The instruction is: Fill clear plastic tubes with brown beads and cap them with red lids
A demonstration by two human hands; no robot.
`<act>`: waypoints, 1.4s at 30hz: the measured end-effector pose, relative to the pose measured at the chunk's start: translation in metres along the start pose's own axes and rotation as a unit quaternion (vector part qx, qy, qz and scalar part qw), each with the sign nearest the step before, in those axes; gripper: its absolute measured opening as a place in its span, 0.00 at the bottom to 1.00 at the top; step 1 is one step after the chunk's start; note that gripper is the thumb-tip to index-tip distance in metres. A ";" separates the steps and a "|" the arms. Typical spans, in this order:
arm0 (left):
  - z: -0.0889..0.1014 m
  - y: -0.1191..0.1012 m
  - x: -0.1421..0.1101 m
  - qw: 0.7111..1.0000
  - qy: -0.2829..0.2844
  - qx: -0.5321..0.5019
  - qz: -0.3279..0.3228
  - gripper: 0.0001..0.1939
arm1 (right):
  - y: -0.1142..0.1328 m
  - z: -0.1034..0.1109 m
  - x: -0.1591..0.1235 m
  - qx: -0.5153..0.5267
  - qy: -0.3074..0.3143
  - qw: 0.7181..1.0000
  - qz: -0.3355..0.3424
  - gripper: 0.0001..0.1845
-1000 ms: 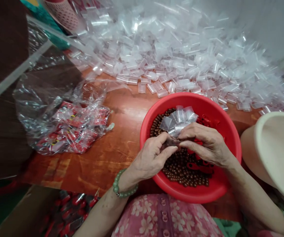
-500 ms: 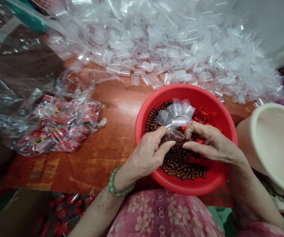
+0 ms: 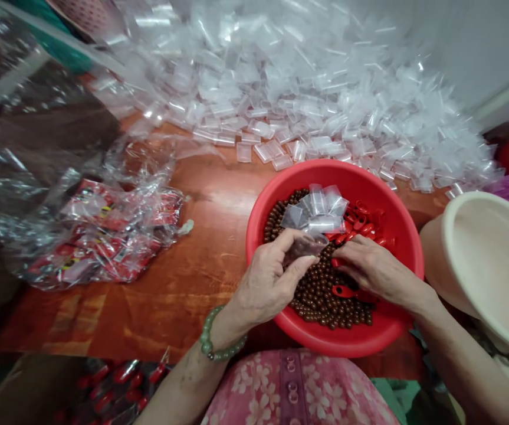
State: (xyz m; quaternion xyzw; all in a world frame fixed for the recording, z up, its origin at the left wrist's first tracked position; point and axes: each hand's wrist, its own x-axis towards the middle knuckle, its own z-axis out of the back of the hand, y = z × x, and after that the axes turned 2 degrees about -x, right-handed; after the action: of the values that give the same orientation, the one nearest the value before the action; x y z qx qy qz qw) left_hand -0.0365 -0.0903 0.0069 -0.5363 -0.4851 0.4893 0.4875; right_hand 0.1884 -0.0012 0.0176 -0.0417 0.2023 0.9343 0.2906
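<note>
My left hand [image 3: 272, 274] pinches a clear plastic sleeve [image 3: 306, 247] between thumb and fingers, its open end tilted to the right. Over the red basin [image 3: 347, 345], my right hand [image 3: 375, 268] has its fingers bent down and drawn together. A red plastic piece [image 3: 336, 262] shows at its fingertips; the rest of the grip is hidden. Brown beads [image 3: 325, 298] cover much of the basin floor. Several clear sleeves [image 3: 325, 206] lie on the beads toward the back. More red plastic pieces [image 3: 363, 221] with looped ends are heaped at the basin's right.
Clear plastic sleeves [image 3: 289, 106] are piled across the back of the wooden table [image 3: 212, 218]. On the left lies a clear bag [image 3: 104, 230] of red packets. A cream bucket [image 3: 453, 248] stands right of the basin. Red-capped items [image 3: 121, 383] sit below the table edge.
My right hand has left the mouth of the sleeve and moved right and down to the red pieces. My left hand still holds the sleeve. The camera view has shifted slightly.
</note>
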 end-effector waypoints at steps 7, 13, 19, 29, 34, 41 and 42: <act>0.001 -0.006 -0.001 0.998 0.047 0.036 0.031 0.12 | 0.012 0.008 0.018 0.361 -0.193 0.905 -0.116 0.12; 0.000 -0.010 -0.001 0.998 0.045 0.023 0.024 0.13 | 0.039 0.000 0.039 0.360 -0.243 0.897 -0.080 0.06; 0.000 -0.008 0.000 0.998 0.047 -0.013 0.034 0.14 | 0.036 0.005 0.030 0.401 -0.188 0.896 -0.034 0.08; 0.001 -0.011 0.001 0.999 0.036 0.003 0.028 0.11 | 0.025 0.012 0.024 0.487 -0.125 0.862 -0.069 0.13; 0.003 -0.012 0.002 0.998 0.047 0.026 0.026 0.10 | 0.030 0.009 0.026 0.525 -0.146 0.836 -0.072 0.11; 0.004 -0.015 0.003 0.996 0.081 0.027 0.034 0.08 | 0.031 0.011 0.026 0.461 -0.221 0.859 -0.029 0.12; 0.004 -0.015 0.004 0.996 0.082 0.027 0.031 0.08 | 0.032 0.012 0.027 0.434 -0.236 0.869 -0.019 0.12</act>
State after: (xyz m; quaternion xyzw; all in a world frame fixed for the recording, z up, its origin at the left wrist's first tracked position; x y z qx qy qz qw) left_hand -0.0408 -0.0858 0.0212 -0.5762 -0.4132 0.4715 0.5243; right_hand 0.1489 -0.0061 0.0347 0.3066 0.5117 0.7289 0.3360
